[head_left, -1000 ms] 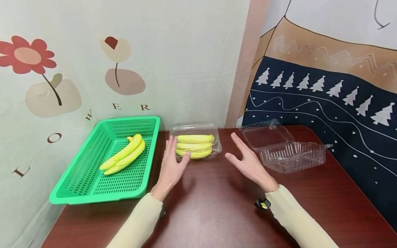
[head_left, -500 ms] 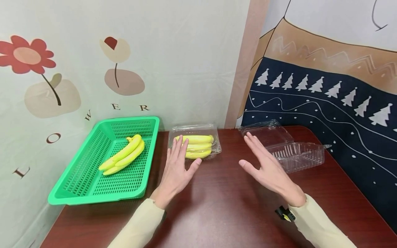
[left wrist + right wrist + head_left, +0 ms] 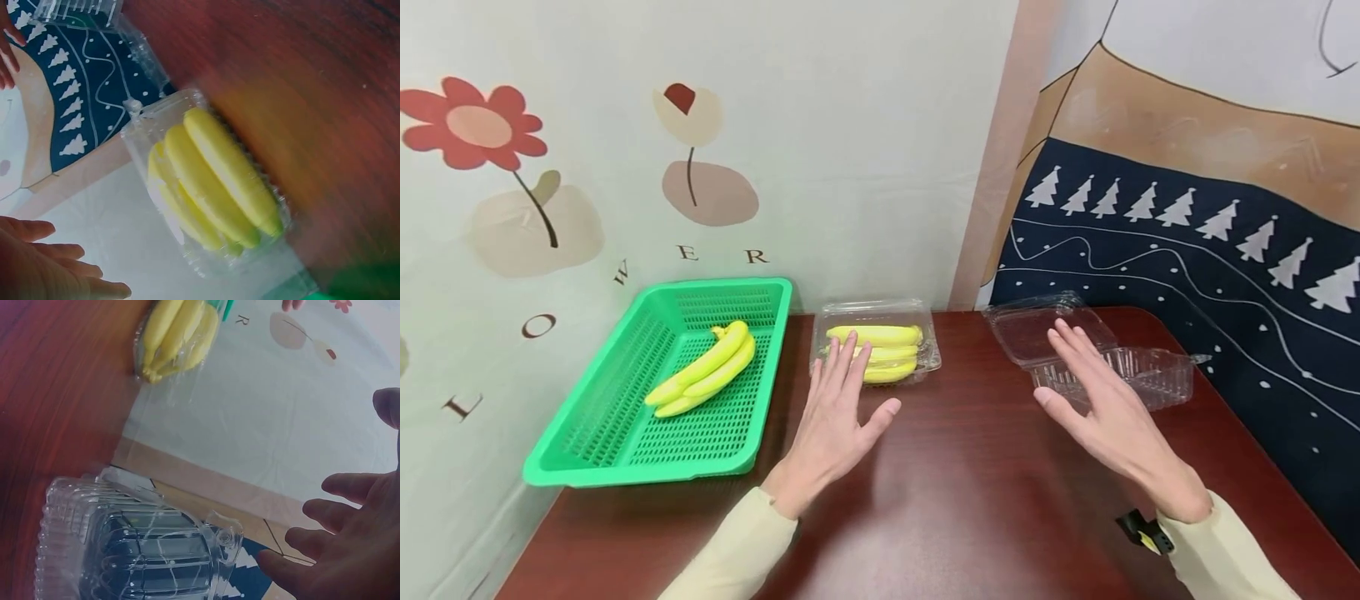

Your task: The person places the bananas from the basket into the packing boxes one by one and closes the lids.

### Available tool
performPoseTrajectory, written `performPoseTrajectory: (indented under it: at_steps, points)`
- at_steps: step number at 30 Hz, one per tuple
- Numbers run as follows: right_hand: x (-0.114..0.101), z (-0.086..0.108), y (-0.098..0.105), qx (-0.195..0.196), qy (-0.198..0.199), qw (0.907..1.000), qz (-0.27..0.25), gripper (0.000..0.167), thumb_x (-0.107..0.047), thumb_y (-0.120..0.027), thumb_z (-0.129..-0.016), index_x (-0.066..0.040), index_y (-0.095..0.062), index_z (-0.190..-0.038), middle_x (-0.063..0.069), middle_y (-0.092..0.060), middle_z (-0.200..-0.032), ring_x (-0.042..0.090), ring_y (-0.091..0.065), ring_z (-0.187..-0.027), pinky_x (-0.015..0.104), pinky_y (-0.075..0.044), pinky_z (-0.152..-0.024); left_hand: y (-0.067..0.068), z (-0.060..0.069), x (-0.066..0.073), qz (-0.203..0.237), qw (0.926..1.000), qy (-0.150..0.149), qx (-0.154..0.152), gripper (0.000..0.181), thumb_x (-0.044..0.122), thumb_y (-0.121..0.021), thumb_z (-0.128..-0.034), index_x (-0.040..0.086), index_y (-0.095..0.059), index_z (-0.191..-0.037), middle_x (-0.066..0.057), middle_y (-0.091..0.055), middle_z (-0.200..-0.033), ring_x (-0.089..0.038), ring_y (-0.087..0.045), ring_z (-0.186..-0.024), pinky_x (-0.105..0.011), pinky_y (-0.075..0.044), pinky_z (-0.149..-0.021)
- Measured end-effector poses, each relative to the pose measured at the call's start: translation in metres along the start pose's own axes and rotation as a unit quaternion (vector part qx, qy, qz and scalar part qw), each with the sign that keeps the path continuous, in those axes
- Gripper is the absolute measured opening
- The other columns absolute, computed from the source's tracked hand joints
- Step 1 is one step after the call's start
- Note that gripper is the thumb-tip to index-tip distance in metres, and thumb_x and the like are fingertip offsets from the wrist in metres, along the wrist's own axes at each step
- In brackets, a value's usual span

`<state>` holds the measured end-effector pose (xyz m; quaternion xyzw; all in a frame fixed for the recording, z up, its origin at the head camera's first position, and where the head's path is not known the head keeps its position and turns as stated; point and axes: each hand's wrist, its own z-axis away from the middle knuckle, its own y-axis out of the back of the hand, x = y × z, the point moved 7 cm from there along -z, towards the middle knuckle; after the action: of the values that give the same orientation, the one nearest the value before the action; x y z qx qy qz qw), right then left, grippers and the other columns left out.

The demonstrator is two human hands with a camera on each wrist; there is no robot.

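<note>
A clear plastic box (image 3: 928, 354) with yellow bananas (image 3: 891, 336) inside stands near the wall, its lid down over them; the left wrist view shows the bananas (image 3: 212, 181) side by side. My left hand (image 3: 835, 429), fingers straight and spread, is in front of its left part, holding nothing. A second clear box (image 3: 1161, 379), lid folded back and nothing inside, stands at the right. My right hand (image 3: 1120, 425) hovers in front of it with straight fingers, also holding nothing. In the right wrist view the right hand (image 3: 350, 544) is apart from this box (image 3: 150, 550).
At the left a green basket (image 3: 745, 462) holds a bunch of bananas (image 3: 703, 375). The dark red table (image 3: 955, 517) meets a wall hanging with flowers (image 3: 865, 125) behind and a dark blue one with white trees (image 3: 1210, 283) at the right.
My right hand has moved right, from the gap between the boxes to the opened box. My left hand has shifted slightly right and nearer, its fingers more spread. Boxes and basket stay put.
</note>
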<state>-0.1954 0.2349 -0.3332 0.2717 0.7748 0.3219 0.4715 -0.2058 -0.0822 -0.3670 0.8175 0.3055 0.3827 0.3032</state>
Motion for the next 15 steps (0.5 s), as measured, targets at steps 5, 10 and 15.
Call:
performPoseTrajectory:
  at_steps: [5, 10, 15]
  points:
    - [-0.002, 0.003, -0.002, 0.006, 0.016, 0.9999, 0.002, 0.079, -0.033, -0.071, -0.098, -0.027, -0.029, -0.165, -0.006, -0.020, -0.171, 0.021, -0.011, -0.159, 0.067, -0.016, -0.121, 0.016, 0.001, 0.006, -0.006, 0.9998, -0.011, -0.018, 0.087, 0.062, -0.048, -0.0997, 0.003, -0.033, -0.161, -0.015, -0.020, -0.171, -0.034, -0.006, -0.159, -0.061, -0.008, -0.125]
    - [-0.015, -0.005, -0.019, -0.007, 0.031, 0.9995, 0.003, 0.078, -0.035, -0.071, -0.098, -0.023, -0.032, -0.164, -0.008, -0.021, -0.171, 0.019, -0.012, -0.159, 0.065, -0.021, -0.121, 0.040, 0.007, -0.003, -0.038, 0.9989, 0.008, -0.027, 0.087, 0.059, -0.053, -0.0985, 0.005, -0.031, -0.162, -0.012, -0.016, -0.172, -0.033, -0.004, -0.159, -0.061, -0.008, -0.125]
    - [-0.031, -0.014, -0.042, -0.020, 0.062, 0.9979, 0.000, 0.077, -0.036, -0.071, -0.098, -0.017, -0.035, -0.163, -0.003, -0.024, -0.171, 0.021, -0.013, -0.159, 0.067, -0.025, -0.117, 0.064, 0.014, -0.021, -0.070, 0.9966, 0.032, -0.028, 0.087, 0.059, -0.055, -0.0989, 0.007, -0.029, -0.163, -0.009, -0.014, -0.173, -0.033, -0.003, -0.159, -0.060, -0.007, -0.125]
